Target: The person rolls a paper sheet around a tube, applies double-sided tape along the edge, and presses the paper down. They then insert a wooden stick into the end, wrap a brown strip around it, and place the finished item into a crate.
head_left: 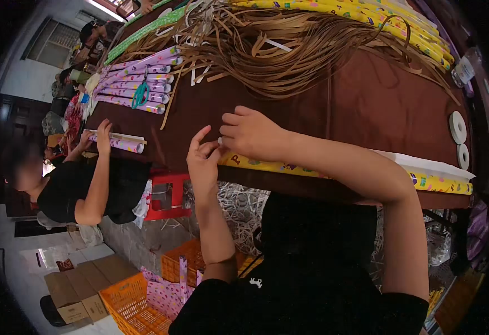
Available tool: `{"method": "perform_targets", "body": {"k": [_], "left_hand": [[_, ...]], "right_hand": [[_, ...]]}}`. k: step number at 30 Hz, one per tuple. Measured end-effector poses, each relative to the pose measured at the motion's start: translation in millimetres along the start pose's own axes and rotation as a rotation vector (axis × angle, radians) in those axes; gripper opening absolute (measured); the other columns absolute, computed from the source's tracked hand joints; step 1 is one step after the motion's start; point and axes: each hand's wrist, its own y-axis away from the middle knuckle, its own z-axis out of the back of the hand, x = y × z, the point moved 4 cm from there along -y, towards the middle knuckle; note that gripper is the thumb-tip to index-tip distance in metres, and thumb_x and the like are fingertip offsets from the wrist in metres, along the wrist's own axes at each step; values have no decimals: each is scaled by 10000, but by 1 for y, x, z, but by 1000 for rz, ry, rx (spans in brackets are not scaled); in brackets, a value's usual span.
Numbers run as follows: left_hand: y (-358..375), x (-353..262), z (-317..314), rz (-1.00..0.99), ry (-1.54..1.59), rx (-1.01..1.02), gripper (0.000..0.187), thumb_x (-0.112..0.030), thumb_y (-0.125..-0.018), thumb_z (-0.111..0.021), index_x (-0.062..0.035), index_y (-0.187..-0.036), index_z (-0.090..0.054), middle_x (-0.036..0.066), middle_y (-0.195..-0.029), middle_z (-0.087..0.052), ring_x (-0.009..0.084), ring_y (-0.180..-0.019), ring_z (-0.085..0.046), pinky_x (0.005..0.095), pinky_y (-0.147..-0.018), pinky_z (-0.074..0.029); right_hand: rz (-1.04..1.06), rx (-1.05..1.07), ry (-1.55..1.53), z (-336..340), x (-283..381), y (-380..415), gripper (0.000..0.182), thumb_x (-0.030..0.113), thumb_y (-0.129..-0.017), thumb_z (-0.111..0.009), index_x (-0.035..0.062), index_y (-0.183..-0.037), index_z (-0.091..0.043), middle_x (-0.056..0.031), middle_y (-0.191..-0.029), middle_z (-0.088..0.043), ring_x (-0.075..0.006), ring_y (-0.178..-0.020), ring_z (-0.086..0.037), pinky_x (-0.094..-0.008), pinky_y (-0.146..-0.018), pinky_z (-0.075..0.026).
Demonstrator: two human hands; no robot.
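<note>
A yellow patterned roll (286, 168) with a white inner side lies along the near edge of the brown-covered table (267, 120). At its left end, my left hand (204, 159) has its thumb and fingers at a small white piece (220, 141), whose exact shape I cannot make out. My right hand (251, 133) is curled over the same end, with its fingertips hidden behind the knuckles. My right forearm crosses above the middle of the roll. Two white tape rolls (458, 128) lie near the roll's right end.
Brown strips (289, 53) spread across the far side, beside yellow rolls (418, 39). Pink rolls (158, 86) and teal scissors (140, 95) lie left. A co-worker (96, 187) handles a pink roll (126, 145). Below are a red stool (169, 192) and orange baskets (130, 304).
</note>
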Motion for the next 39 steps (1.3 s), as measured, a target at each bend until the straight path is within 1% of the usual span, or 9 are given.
{"method": "perform_targets", "body": {"k": [18,22,25,27,28,33,36,37,39], "left_hand": [[3,3,-4,-76,-10,-6,595,112,-831,-590,-19,-1391,-440,83,-976,-675,137,-921,-636,278,-889,-494],[6,0,-8,-58,47,-47,585,140,-826,-604,-5,-1367,-435,48,-868,-668,73,-861,-601,218,-860,-471],[8,9,-7,-73,-53,-8,539,34,-845,-645,-43,-1349,-471,83,-1002,-650,144,-981,-590,307,-921,-443],[26,-3,-17,-542,-1116,-419,485,-111,-851,-676,-83,-1309,-521,108,-1174,-576,255,-1151,-501,422,-988,-365],[38,-10,-26,-561,-1145,-453,441,-214,-837,-691,-115,-1251,-575,114,-1267,-497,327,-1248,-386,484,-1015,-287],[85,-19,-112,-982,-923,490,435,-253,-816,-737,-29,-1165,-608,130,-1153,-560,329,-1128,-507,463,-942,-411],[84,-4,-119,-1048,-916,491,430,-194,-809,-734,-8,-1173,-599,123,-1111,-569,319,-1070,-532,443,-905,-447],[82,-6,-119,-1069,-924,511,410,-156,-811,-727,-7,-1172,-598,124,-1100,-571,316,-1052,-538,440,-900,-450],[81,-8,-118,-1060,-872,539,394,-90,-802,-719,-4,-1166,-598,121,-1073,-579,310,-1018,-548,430,-880,-459]], "right_hand": [[-313,21,-247,-10,-5,1,170,270,-795,-693,104,-758,-707,1,-802,-626,-194,-916,-517,-350,-815,-381],[-150,45,-38,-7,1,-2,176,274,-773,-705,100,-751,-690,-3,-786,-612,-190,-917,-517,-351,-809,-382],[-282,-56,-116,5,-9,-4,164,250,-760,-704,90,-743,-672,-28,-784,-609,-213,-891,-536,-361,-791,-391],[-582,-98,-235,13,-34,-2,156,225,-762,-694,73,-745,-665,-69,-779,-604,-257,-845,-546,-378,-773,-396],[-676,-122,-245,15,-47,1,172,219,-780,-683,49,-760,-663,-118,-784,-620,-311,-790,-582,-412,-752,-436],[-946,-178,-446,32,-106,20,284,270,-835,-680,-12,-856,-660,-153,-706,-636,-302,-675,-634,-426,-652,-501],[-1059,-192,-510,65,-119,25,283,266,-877,-652,-17,-874,-653,-134,-649,-627,-240,-615,-630,-403,-586,-492],[-914,-325,-395,83,-124,27,275,273,-904,-632,1,-867,-654,-135,-675,-654,-207,-613,-641,-385,-574,-506],[-1122,-297,-586,123,-140,46,232,256,-915,-617,34,-953,-676,-129,-717,-686,-189,-699,-680,-360,-638,-546]]}}
